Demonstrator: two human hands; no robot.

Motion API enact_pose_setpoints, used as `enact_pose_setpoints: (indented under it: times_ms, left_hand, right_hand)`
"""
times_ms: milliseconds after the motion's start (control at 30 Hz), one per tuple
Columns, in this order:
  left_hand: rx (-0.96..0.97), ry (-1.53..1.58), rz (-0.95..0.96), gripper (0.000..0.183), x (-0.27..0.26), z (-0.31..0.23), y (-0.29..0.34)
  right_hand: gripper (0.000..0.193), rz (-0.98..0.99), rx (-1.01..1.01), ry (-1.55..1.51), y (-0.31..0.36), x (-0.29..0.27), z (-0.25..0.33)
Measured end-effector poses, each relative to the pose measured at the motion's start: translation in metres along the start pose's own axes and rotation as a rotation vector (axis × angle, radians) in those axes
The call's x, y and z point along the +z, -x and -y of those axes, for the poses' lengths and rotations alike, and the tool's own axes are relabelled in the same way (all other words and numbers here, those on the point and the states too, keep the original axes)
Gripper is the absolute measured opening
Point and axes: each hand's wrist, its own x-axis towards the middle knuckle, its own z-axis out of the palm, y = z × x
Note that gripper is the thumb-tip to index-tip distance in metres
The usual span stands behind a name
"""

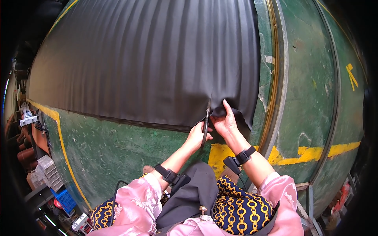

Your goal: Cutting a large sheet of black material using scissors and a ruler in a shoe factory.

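One satiny, rippled blk sheet (149, 67): L hand (195, 136) grips scissors (206, 125), R hand (226, 125) its edge.

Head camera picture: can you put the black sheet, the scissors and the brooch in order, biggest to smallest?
1. Black sheet, filling much of the view
2. Scissors, long and thin, in the left hand
3. Brooch, just a small spot
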Motion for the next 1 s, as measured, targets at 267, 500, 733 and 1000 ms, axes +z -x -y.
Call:
enact_pose_setpoints:
  times_ms: [267, 500, 733, 1000]
  left_hand:
    - [-0.014, 0.091, 0.029, 0.048, -0.001, -0.013, -0.013]
    - [0.028, -0.118, -0.027, 0.046, 0.002, 0.0, -0.035]
    - [-0.026, -0.007, -0.026, 0.048, 0.008, -0.014, -0.024]
    - [-0.135, 0.033, -0.039, 0.046, 0.011, -0.04, -0.011]
  right_hand:
    - [0.015, 0.092, -0.057, 0.285, -0.014, -0.004, 0.0]
    - [0.013, 0.088, -0.107, 0.374, -0.018, -0.008, 0.001]
    - [0.018, 0.103, -0.041, 0.423, -0.009, -0.004, 0.001]
    - [0.019, 0.148, -0.04, 0.454, -0.011, -0.007, 0.002]
